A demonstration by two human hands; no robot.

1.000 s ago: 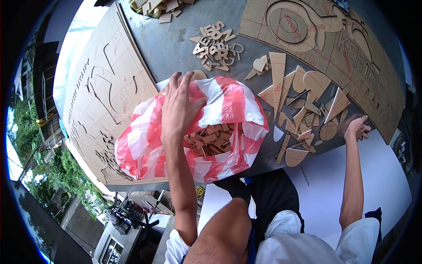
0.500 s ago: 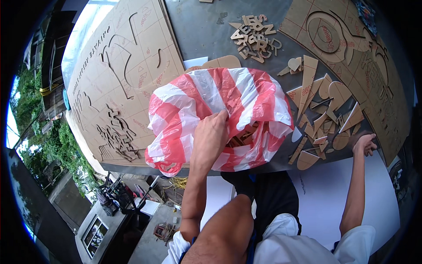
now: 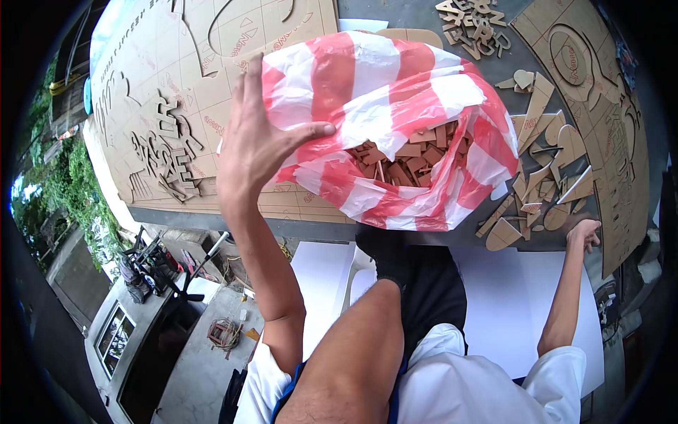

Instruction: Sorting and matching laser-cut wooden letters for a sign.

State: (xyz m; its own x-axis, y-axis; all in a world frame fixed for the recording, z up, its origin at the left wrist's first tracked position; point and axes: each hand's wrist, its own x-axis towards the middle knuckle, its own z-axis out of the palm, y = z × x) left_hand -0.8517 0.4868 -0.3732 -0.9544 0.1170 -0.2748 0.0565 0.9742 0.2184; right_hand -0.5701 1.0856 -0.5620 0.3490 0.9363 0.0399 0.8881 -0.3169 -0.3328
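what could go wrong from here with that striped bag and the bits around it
The striped bag sits by the table's near edge with its mouth open, so the brown pieces inside might spill if it tips.

The left hand is spread at the bag's left side; a hard push there could shove the bag into the loose cutouts.

The rounded cutout near the edge might get knocked off.

I see the left hand [image 3: 252, 145] has let go of the rim of the striped bag [image 3: 335, 74] it pinched half a second ago; its fingers now spread along the bag's left side. The bag sits farther right along the counter's [image 3: 409, 13] front edge, nearer the loose offcuts [image 3: 558, 214], its brown pieces [image 3: 397, 168] more exposed.
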